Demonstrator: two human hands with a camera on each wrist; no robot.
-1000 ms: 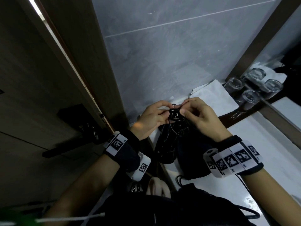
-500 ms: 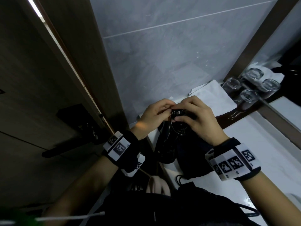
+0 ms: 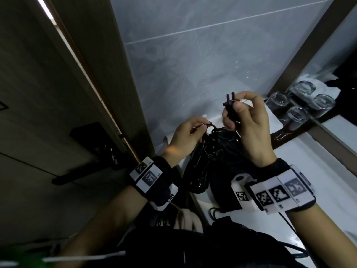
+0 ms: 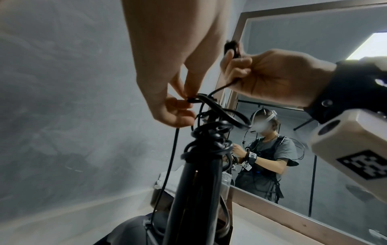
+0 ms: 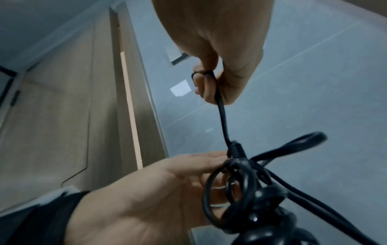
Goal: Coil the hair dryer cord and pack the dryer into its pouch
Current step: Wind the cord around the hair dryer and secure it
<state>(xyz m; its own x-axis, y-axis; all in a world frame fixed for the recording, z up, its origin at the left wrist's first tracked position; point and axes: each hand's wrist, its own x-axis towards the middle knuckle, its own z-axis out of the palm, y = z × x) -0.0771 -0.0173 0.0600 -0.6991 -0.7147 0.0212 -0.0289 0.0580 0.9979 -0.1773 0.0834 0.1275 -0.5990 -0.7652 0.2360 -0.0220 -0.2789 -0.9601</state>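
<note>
A black hair dryer (image 3: 196, 171) stands handle-up on the white counter (image 3: 318, 171), its black cord (image 4: 211, 132) wound in loops round the handle top. My left hand (image 3: 193, 130) pinches one loop of the cord (image 5: 236, 179) at the top of the coil. My right hand (image 3: 245, 117) is raised above it and grips the black plug (image 3: 230, 105), prongs pointing up; a short run of cord (image 5: 222, 119) stretches from it down to the coil. The dark pouch (image 3: 226, 190) lies on the counter under my right wrist, mostly hidden.
Several upturned drinking glasses (image 3: 297, 115) stand at the back right by a framed mirror (image 4: 314, 82). A folded white towel (image 4: 167, 180) lies against the grey tiled wall (image 3: 193, 64). A wooden door frame (image 3: 92, 74) runs along the left.
My right hand has lifted up and away from the coil with the plug, drawing the cord end taut. My left hand stays at the coil, holding a loop.
</note>
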